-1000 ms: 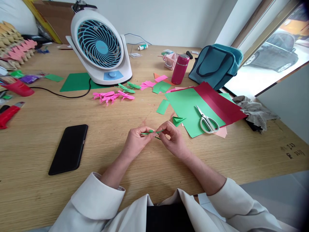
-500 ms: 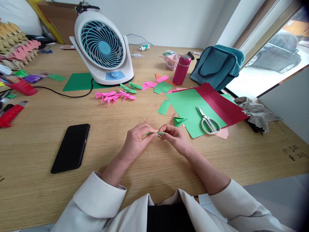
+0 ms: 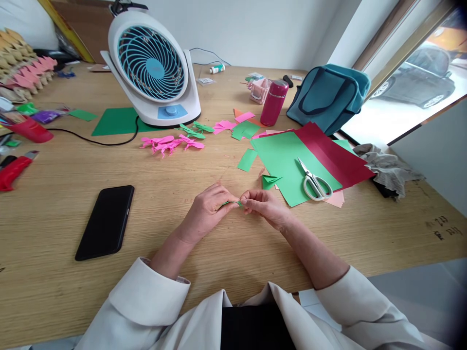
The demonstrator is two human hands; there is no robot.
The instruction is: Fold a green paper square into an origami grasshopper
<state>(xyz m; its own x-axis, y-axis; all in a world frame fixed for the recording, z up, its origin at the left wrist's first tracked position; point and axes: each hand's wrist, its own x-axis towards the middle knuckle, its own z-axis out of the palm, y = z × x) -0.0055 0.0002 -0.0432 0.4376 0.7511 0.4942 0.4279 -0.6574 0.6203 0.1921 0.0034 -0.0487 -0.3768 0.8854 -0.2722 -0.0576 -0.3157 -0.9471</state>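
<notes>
My left hand (image 3: 208,210) pinches a small folded piece of green paper (image 3: 240,204), mostly hidden by the fingers. Closed on the same piece from the other side is my right hand (image 3: 264,208). A folded green paper piece (image 3: 270,182) lies just beyond my right hand, beside a large green sheet (image 3: 288,160). White-handled scissors (image 3: 316,187) rest on that sheet. Farther back are folded pink paper figures (image 3: 164,144), green paper figures (image 3: 193,131) and a small green rectangle (image 3: 247,160).
A black phone (image 3: 105,222) lies left of my hands. Behind stand a white fan (image 3: 155,68), a magenta bottle (image 3: 274,103) and a teal bag (image 3: 328,99). Red sheets (image 3: 333,155) lie at right, a red cutter (image 3: 16,171) at far left.
The green paper between my hands now shows less, more covered by the fingers. My right fingers have curled in closer around its end. The whole view has shifted slightly.
</notes>
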